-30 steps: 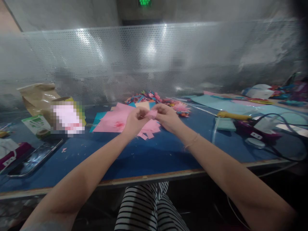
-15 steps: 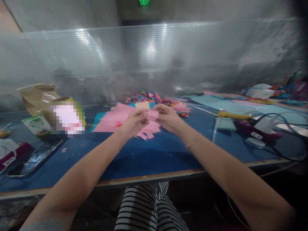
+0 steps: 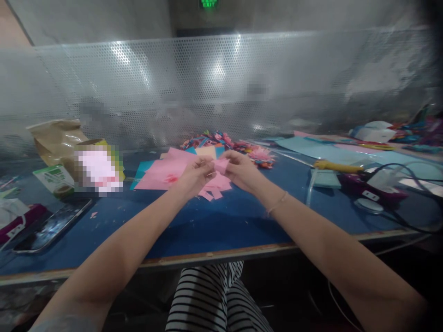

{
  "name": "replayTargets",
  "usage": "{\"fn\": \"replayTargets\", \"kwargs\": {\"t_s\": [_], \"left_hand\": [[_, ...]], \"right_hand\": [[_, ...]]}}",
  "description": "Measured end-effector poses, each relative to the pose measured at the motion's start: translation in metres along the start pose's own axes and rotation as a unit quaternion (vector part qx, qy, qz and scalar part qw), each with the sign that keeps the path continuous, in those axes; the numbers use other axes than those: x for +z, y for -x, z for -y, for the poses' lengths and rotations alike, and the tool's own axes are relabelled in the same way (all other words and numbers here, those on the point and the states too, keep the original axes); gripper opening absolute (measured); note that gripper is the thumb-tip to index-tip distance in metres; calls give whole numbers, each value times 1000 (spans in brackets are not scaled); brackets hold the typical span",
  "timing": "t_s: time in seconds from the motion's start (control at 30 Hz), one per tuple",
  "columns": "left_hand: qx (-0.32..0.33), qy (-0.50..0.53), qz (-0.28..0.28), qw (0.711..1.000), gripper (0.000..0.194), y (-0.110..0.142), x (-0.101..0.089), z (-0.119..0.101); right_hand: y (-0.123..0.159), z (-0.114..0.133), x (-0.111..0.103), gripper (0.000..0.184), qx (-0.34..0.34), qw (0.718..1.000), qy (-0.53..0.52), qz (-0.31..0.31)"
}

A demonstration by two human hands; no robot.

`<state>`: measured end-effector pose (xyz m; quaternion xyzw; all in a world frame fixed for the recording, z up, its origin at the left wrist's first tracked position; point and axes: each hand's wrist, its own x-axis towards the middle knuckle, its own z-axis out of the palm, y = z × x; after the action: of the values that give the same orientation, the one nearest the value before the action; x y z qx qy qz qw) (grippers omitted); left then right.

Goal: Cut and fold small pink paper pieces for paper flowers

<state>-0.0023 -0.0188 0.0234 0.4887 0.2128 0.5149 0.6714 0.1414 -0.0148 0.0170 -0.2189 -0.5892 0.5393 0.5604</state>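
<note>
— Holding what, and where?

— Gripping a small pink paper piece [image 3: 222, 164] in front of the body, raised over the blue table [image 3: 214, 230], near the pink strips [image 3: 212, 193]. Pinching its left edge with the left hand [image 3: 197, 174], its right side with the right hand [image 3: 242, 171]; too blurred to tell exactly which fingertips press.

— Why from both sides?

— Probably to steady so slight a scrap and control its shape.

— And the overlapping pink sheets [image 3: 154, 177]?

— Lying partly over a blue sheet [image 3: 139, 174], likely to stay within easy reach. Beyond those, notice the heap of paper flowers [image 3: 252, 150], perhaps set back to spare working room.

— Any writing or brands?

— Can read "EXIT" in green on the sign [image 3: 208, 4], with other characters above, cut off at the top. Can't make out a brand on the green-and-white packet [image 3: 55, 180]; too blurred. Can't read the package [image 3: 98, 167] beside it either, being pixelated.
</note>
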Motion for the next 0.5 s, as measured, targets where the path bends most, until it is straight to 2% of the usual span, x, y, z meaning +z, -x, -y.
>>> {"fn": "replayTargets", "kwargs": {"t_s": [0.2,0.4,0.5], "left_hand": [[-14,-5,39,999,17,1,-1,4],[-39,-25,44,998,13,1,-3,0],[-43,-66,51,996,12,0,-4,-3]], "right_hand": [[-1,2,1,21,-14,999,-22,-26],[1,0,-2,30,21,999,-10,46],[1,2,-2,32,42,997,-3,59]]}}
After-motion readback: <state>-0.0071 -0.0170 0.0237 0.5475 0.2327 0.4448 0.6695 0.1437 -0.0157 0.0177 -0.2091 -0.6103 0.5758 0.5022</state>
